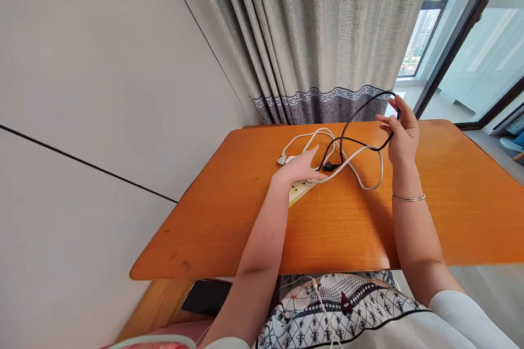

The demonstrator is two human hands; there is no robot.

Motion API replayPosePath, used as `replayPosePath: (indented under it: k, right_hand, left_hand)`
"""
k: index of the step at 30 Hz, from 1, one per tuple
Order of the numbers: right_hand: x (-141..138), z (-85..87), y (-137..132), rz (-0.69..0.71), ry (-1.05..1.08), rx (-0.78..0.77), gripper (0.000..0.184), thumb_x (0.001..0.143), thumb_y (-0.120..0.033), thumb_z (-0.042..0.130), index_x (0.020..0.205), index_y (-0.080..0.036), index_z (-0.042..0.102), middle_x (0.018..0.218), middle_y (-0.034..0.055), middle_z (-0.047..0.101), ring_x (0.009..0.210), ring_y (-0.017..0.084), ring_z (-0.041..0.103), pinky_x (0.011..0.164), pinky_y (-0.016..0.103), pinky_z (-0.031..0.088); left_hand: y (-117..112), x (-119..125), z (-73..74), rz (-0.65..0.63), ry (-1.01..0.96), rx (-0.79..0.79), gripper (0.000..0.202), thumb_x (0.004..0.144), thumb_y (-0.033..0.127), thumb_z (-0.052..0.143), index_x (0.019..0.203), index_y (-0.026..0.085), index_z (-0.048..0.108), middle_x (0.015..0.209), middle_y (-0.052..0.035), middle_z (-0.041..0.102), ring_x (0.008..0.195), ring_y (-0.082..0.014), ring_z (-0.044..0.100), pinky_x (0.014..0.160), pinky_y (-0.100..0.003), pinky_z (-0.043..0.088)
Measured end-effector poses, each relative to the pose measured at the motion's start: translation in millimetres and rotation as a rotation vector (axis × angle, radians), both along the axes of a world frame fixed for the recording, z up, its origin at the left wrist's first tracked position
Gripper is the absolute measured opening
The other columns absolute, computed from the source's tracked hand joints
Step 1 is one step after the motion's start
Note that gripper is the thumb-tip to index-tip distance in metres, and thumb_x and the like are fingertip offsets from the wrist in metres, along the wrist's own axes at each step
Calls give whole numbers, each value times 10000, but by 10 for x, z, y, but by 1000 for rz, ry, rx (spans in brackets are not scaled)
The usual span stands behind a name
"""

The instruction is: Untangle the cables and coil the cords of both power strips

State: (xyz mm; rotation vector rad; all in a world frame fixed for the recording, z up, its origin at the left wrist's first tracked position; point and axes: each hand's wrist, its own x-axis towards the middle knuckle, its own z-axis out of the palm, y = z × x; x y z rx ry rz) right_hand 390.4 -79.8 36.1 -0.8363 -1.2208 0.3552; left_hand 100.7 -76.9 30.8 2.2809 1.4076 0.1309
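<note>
A pale power strip (301, 191) with sockets lies on the wooden table (229, 218), partly covered by my left hand (301, 168). That hand is open, thumb and fingers apart, over the strip and close to a white cable (370, 188) that loops to the right. My right hand (403, 133) is raised at the right and closed on a black cable (347, 120), which arcs up from the tangle. A black plug (331, 166) rests just right of my left fingers. Left of them sits a white plug (282, 159) on a white cord.
Behind the table hangs a grey curtain (327, 38), with a glass door frame (458, 43) to the right. A pale panelled wall (102, 92) runs along the left. Below the table's front left edge lies a dark phone-like slab (207, 297).
</note>
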Motion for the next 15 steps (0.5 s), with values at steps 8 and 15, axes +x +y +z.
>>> replayPosePath:
  k: [8, 15]
  right_hand:
    - [-68, 73, -67, 42, 53, -13, 365, 943, -545, 584, 1247, -365, 677, 1342, 45, 678, 982, 188, 757, 695, 279, 596]
    - [-66, 111, -113, 221, 47, -25, 424, 897, -434, 685, 1312, -387, 619, 1282, 47, 703, 1007, 207, 749, 697, 295, 598]
  left_hand:
    - [-46, 68, 34, -58, -83, -68, 795, 685, 591, 788, 1347, 221, 548, 1423, -136, 601, 1133, -288, 687, 897, -349, 519]
    - [-64, 137, 68, -163, -78, 121, 168, 899, 381, 588, 863, 221, 625, 969, -25, 718, 974, -248, 653, 1151, -536, 316]
